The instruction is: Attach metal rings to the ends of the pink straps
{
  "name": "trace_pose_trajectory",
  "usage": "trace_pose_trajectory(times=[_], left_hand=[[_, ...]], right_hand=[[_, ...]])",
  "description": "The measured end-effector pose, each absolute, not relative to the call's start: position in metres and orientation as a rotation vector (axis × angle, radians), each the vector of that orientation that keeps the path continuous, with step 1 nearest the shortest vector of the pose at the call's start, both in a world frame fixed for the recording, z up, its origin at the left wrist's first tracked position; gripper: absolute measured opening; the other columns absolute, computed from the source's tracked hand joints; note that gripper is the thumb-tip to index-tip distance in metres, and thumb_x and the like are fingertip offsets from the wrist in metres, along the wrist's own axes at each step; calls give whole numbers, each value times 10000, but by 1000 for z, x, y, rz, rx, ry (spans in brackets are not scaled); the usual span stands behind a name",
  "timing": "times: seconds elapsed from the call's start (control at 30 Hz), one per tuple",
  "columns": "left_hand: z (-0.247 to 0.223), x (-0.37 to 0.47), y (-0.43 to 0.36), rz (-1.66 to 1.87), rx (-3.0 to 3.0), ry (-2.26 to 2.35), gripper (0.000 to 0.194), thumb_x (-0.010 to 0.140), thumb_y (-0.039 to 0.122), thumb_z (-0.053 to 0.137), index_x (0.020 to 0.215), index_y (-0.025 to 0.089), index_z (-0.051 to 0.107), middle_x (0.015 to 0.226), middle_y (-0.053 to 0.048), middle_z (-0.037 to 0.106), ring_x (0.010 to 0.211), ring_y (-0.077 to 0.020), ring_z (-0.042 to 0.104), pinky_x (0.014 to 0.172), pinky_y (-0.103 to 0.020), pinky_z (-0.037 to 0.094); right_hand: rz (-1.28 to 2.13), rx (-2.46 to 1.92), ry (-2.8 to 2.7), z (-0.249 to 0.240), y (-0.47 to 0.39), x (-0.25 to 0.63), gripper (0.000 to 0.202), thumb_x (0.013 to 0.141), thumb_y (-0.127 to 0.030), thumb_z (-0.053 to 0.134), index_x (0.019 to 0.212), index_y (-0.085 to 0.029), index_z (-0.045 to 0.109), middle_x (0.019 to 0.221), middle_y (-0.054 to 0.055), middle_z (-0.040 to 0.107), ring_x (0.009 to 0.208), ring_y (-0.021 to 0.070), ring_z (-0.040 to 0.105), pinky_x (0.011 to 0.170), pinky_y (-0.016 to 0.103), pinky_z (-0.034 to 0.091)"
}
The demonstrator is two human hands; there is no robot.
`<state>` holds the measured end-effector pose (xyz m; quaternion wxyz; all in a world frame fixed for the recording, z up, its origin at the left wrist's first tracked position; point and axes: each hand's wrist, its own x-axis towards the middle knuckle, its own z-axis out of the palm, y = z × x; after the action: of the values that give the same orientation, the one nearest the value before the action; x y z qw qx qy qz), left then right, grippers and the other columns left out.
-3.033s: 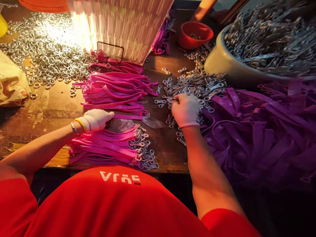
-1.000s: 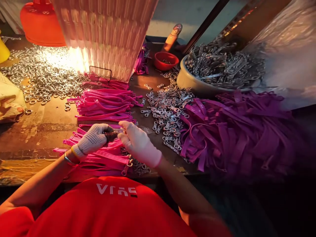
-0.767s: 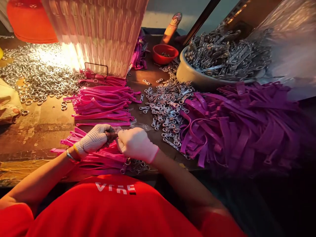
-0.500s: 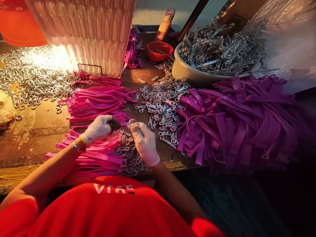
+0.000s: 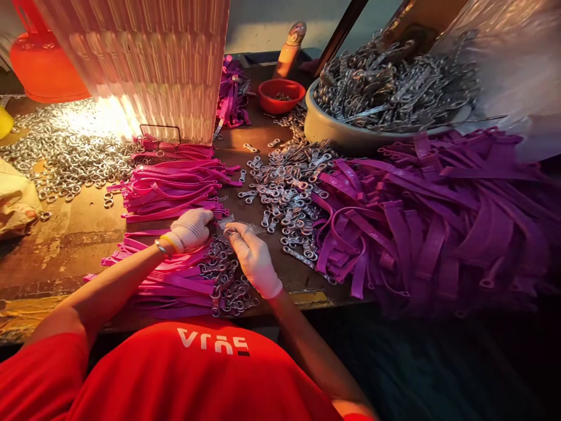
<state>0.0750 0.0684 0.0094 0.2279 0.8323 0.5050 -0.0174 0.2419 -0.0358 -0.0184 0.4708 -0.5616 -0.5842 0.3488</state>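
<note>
My left hand (image 5: 190, 228), in a white knitted glove, is closed above the front row of pink straps (image 5: 170, 283). Its fingertips are turned away, so whatever they hold is hidden. Close to its right, my right hand (image 5: 256, 257), in a thin pale glove, pinches a small metal ring (image 5: 229, 232) between thumb and fingers. A bit of clear plastic (image 5: 225, 221) shows between the two hands. Below them, metal links (image 5: 225, 275) are heaped over the strap ends. Just beyond the left hand lies a second row of pink straps (image 5: 173, 184).
Loose metal rings (image 5: 70, 155) spread at the left under a bright lamp, beside a ribbed clear panel (image 5: 149, 70). Double-ring links (image 5: 293, 199) lie right of centre. A large tub (image 5: 324, 126) of metal parts, a red bowl (image 5: 280, 105) and a purple strap pile (image 5: 429, 228) stand beyond.
My left hand has moved slightly right and turned, hiding its dark fingertip area. My right hand has dipped a little, still pinching the ring. The whole view has shifted slightly.
</note>
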Motion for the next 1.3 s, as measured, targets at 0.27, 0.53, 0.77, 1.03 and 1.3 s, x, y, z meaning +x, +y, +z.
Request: trace_pose_trajectory(times=[0.27,0.53,0.77,1.03,1.3], left_hand=[[52,19,25,349,1258,1226,404,844,517,671,912,121,719,540,17,507,395,-65,360,377,-199,263],[43,19,8,358,1282,1244,414,832,538,695,741,137,651,501,13,514,377,-56,366,361,-184,247],[48,15,11,291,1330,1108,472,840,572,681,639,155,592,495,6,498,372,-55,345,356,-199,233],[38,5,13,245,1656,996,212,789,282,673,631,150,621,565,-6,557,493,-77,438,463,-190,330],[29,2,-12,469,1495,1133,338,864,467,655,783,139,667,556,1,553,479,-89,426,459,-206,323]], right_hand=[[637,-1334,-1964,12,-23,221,322,1028,-245,417,1229,-164,655,1148,100,742,1043,208,667,947,298,464],[303,-1579,-2503,26,-30,202,330,994,-170,411,1217,-153,654,960,107,700,841,230,615,718,333,355],[267,-1586,-2375,16,-38,199,368,1049,-219,354,1237,-129,658,966,130,716,863,235,633,753,331,380],[453,-1596,-2186,11,-42,186,306,1044,-226,427,1209,-153,674,1115,113,752,1007,233,685,874,304,446],[531,-1681,-2266,28,-49,184,527,954,-259,606,1453,-133,492,1305,142,695,1118,271,677,915,322,474]])
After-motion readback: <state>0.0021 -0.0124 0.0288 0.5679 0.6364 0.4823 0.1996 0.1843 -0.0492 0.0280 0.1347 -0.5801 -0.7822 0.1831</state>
